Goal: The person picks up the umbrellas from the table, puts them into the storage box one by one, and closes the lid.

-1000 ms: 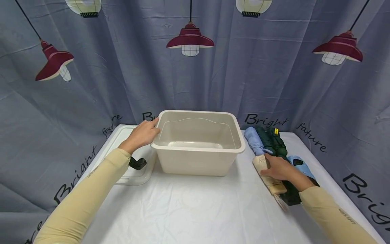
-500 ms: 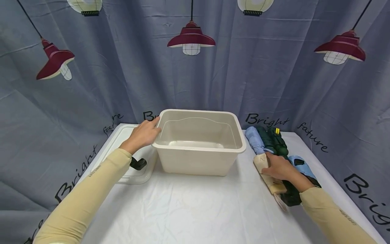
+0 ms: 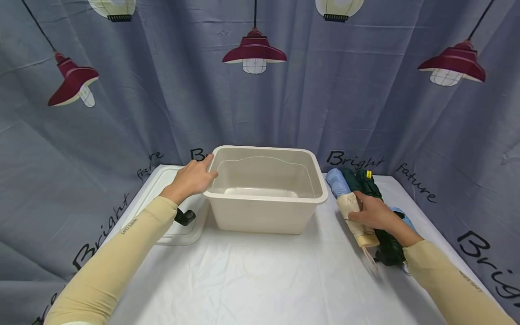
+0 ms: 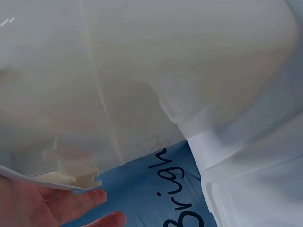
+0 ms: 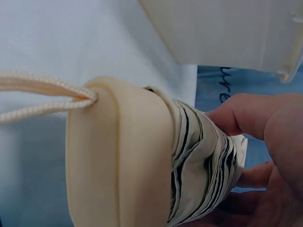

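In the head view, my right hand [image 3: 375,214] grips a cream folded umbrella [image 3: 350,212] at the table's right side. Its end cap with a looped cord [image 5: 45,90] faces the right wrist camera, and my fingers go round the pleated cloth; some are hidden behind it. My left hand [image 3: 191,180] holds the left rim of a beige plastic storage bin [image 3: 260,216], thumb at the inner side. The bin stands upright at the table's middle with nothing seen inside. In the left wrist view, fingertips [image 4: 97,196] show just below the bin's rim.
A white lid [image 3: 165,178] lies left of the bin, partly under my left arm. Beside my right hand lie other folded umbrellas: a blue one [image 3: 337,181], dark green ones [image 3: 369,186] and a dark one [image 3: 389,250]. A grey-blue curtain [image 3: 260,113] hangs behind the table.
My right hand has lifted the cream umbrella slightly, away from the dark one beneath it, which shows more now. The left hand stays at the rim, its thumb slightly further in.
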`<state>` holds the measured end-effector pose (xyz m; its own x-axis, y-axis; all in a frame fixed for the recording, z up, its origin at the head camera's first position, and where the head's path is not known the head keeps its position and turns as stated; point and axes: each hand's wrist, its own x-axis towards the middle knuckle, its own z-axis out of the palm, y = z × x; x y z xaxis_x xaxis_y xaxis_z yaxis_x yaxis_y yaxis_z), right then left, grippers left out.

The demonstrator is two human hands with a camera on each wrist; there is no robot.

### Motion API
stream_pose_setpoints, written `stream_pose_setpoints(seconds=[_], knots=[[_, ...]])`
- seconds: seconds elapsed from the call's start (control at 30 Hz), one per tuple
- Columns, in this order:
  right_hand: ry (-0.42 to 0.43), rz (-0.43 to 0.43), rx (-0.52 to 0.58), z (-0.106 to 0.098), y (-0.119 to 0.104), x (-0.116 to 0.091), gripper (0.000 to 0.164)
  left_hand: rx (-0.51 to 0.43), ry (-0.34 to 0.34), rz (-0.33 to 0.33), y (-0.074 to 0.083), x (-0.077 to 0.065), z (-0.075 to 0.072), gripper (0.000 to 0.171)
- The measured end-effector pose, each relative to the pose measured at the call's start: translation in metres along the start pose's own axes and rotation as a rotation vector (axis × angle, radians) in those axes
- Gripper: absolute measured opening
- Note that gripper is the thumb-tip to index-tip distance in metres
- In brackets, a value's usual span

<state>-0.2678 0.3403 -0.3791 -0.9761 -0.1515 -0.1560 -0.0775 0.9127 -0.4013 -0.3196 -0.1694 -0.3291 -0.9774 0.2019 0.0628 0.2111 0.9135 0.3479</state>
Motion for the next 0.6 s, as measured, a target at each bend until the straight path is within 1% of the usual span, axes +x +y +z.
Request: stream_pose_setpoints(seconds=[0.1,0.27,0.43,0.6], knots=[[-0.003,-0.023,0.059,-0.007,-0.004,-0.001,0.091,0.012,0.001,0.021,0.000,0.001,0.000,0.066],[0.008,-0.027,0.062,-0.020,-0.012,-0.001,0.091,0.020,0.003,0.035,0.001,0.002,-0.003,0.065],[0.029,-0.023,0.061,-0.028,-0.021,0.000,0.091,0.018,-0.019,0.022,0.000,0.001,-0.002,0.065],[0.057,-0.035,0.059,-0.037,-0.029,0.003,0.090,0.011,-0.013,-0.002,0.001,0.002,-0.001,0.068]])
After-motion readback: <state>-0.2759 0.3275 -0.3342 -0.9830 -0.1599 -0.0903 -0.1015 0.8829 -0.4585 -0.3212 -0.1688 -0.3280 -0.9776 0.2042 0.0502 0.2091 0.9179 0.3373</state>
